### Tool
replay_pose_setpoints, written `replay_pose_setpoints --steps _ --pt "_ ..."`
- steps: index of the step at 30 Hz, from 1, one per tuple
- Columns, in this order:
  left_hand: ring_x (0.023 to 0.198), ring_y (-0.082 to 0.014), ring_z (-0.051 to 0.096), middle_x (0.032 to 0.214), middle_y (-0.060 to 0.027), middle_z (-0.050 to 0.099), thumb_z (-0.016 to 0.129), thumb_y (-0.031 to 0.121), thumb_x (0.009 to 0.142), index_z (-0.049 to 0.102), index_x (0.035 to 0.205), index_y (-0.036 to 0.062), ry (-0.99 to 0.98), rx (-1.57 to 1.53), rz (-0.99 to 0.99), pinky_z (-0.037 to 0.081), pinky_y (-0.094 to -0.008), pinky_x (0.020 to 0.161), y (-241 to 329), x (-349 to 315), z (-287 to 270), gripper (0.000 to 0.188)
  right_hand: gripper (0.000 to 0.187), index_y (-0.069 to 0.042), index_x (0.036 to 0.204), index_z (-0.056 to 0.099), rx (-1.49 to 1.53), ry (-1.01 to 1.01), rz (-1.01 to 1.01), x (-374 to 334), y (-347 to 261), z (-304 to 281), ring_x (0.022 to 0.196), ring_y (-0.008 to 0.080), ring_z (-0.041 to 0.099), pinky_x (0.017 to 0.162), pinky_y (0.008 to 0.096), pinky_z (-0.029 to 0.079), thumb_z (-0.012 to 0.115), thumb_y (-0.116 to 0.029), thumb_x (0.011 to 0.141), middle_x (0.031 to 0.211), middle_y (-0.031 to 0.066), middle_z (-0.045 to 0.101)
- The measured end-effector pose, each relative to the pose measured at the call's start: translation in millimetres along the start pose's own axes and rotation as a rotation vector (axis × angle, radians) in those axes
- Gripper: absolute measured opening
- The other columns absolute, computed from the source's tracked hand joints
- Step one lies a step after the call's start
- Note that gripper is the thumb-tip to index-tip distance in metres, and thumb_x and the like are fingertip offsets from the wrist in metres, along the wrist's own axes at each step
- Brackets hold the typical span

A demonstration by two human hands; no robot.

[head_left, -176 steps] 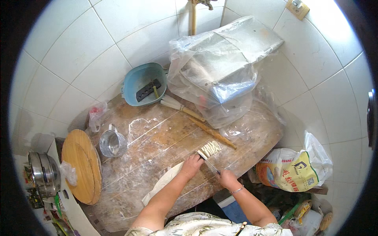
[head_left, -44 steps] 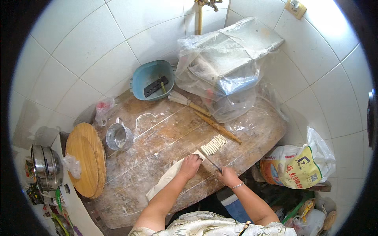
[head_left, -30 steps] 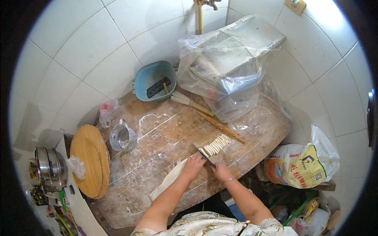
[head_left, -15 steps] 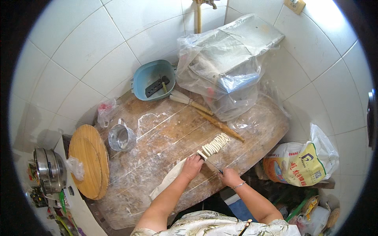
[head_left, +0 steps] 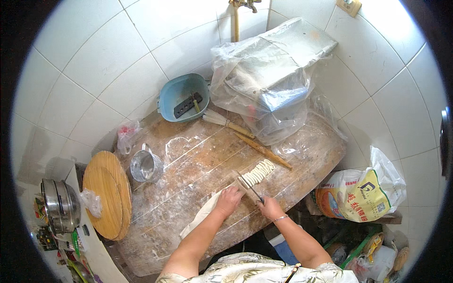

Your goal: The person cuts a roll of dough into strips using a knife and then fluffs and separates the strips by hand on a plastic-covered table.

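Note:
My left hand (head_left: 228, 200) is closed over the end of a long, flattened strip of folded dough (head_left: 203, 217) on the wooden board, its fingers held together. In my right hand (head_left: 271, 208) is the handle of a knife (head_left: 253, 190). The narrow blade slants up and left, just beyond the left fingertips, between the dough and the cut pieces. A row of cut dough strips (head_left: 259, 172) lies side by side past the blade. My left palm and fingers hide part of the dough's cut end.
On the floury wooden board (head_left: 188, 177) are a metal cup (head_left: 146, 166), a brush (head_left: 229, 124), a wooden rolling stick (head_left: 265, 151) and a blue basin (head_left: 168, 94). Plastic covers a large boxy object (head_left: 278, 61) behind. Round wooden lids (head_left: 104, 193) stand left; a flour sack (head_left: 354, 195) sits right.
The knife and right hand have shifted slightly up and left, with the blade now steeper across the dough's end. The left hand has barely moved.

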State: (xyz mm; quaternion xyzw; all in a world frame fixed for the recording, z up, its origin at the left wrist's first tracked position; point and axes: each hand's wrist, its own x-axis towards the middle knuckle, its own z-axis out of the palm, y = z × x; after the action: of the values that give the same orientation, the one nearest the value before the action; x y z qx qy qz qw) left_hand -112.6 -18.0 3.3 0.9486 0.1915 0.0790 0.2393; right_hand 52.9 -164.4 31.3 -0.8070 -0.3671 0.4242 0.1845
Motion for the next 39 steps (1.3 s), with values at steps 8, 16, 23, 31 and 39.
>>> replay_pose_setpoints --steps 8,16,23,31,39 --pt "0.098 -0.0273 0.052 0.097 -0.0074 0.054 0.064 0.011 0.073 0.06 0.095 0.0114 0.001 0.037 0.007 0.042 -0.0412 0.083 5 3 -5 0.022 0.031 0.0 0.086 0.064 -0.255 -0.022 -0.042 -26 3 0 0.076 0.0419 0.063 0.07 0.0502 0.05 0.059 -0.03 0.086 0.078 0.0255 0.064" --pt "0.099 -0.0259 0.053 0.102 -0.0065 0.055 0.062 0.013 0.076 0.06 0.1 0.0134 0.019 0.048 0.009 0.042 -0.0409 0.082 3 2 -1 0.024 0.029 0.001 0.085 0.061 -0.183 0.071 -0.041 20 1 38 0.08 0.0439 0.061 0.071 0.0502 0.049 0.061 -0.027 0.085 0.082 0.0273 0.063" --pt "0.106 -0.0275 0.05 0.106 -0.0081 0.054 0.063 0.013 0.075 0.059 0.101 0.0116 0.029 0.052 0.026 0.039 -0.0416 0.088 -4 -8 3 0.027 0.03 0.001 0.084 0.062 -0.135 0.07 -0.034 -1 4 13 0.078 0.0446 0.061 0.071 0.0511 0.049 0.061 -0.029 0.085 0.078 0.027 0.062" --pt "0.098 -0.0261 0.051 0.097 -0.0069 0.053 0.064 0.012 0.073 0.06 0.093 0.0118 0.016 0.046 0.02 0.041 -0.0415 0.083 2 -4 -4 0.02 0.027 0.0 0.086 0.061 -0.251 -0.037 -0.041 -21 -6 3 0.079 0.0432 0.062 0.071 0.0511 0.05 0.06 -0.027 0.085 0.08 0.0261 0.064" --pt "0.101 -0.0281 0.054 0.109 -0.0083 0.056 0.063 0.016 0.081 0.062 0.097 0.0113 0.036 0.009 0.004 0.042 -0.0411 0.085 -1 -8 1 0.017 0.031 0.002 0.084 0.061 -0.172 0.022 -0.019 20 -4 39 0.079 0.0443 0.061 0.071 0.0516 0.048 0.06 -0.028 0.085 0.082 0.0283 0.063"
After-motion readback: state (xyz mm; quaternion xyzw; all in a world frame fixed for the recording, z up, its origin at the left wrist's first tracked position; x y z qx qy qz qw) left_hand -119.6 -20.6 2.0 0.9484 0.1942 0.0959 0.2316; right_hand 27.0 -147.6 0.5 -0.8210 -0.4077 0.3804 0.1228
